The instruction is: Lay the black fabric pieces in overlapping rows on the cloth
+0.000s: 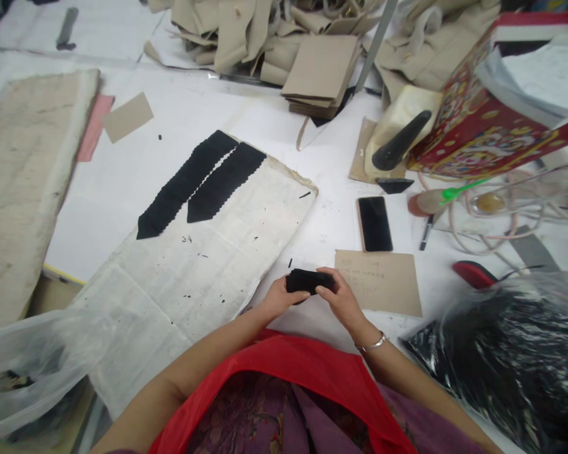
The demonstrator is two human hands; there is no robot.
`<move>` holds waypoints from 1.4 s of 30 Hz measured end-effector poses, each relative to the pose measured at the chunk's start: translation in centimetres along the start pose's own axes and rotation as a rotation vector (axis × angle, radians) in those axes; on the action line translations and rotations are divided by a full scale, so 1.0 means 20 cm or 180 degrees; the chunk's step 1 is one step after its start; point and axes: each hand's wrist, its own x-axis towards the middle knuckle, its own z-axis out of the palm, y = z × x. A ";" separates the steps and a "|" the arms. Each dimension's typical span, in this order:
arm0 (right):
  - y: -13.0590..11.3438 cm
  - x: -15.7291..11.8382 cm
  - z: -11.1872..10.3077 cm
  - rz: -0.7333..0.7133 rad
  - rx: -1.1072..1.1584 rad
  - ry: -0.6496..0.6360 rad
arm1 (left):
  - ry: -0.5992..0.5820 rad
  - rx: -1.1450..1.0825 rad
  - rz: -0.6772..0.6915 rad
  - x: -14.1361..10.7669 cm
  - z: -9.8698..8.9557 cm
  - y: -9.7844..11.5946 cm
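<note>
Close to my body, a small stack of black pieces is gripped from both ends. My left hand closes on its left end, the thumb along the near side. On its right end my right hand is closed too, with a bracelet on that wrist. Two long overlapping rows of black pointed pieces, a left row and a right row, lie on a whitish board ahead and to the left. What the pieces are made of I cannot tell.
Right of my hands are a cardboard sheet with writing, a phone and a plastic bag of black material. Farther back stand a glue-stained container, a red patterned box and stacked brown cards. Another board lies left.
</note>
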 end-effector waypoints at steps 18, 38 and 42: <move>-0.05 -0.02 0.14 -0.0232 -0.0546 0.0239 | 0.0248 -0.1498 0.0010 -0.01 0.04 0.00; 0.26 0.06 0.09 -0.1444 -0.2766 0.0148 | 0.0550 0.0165 0.0459 0.03 0.03 -0.10; 0.10 0.04 0.10 -0.0838 -0.2013 -0.0124 | 0.0437 -0.0519 0.0413 0.05 -0.02 -0.01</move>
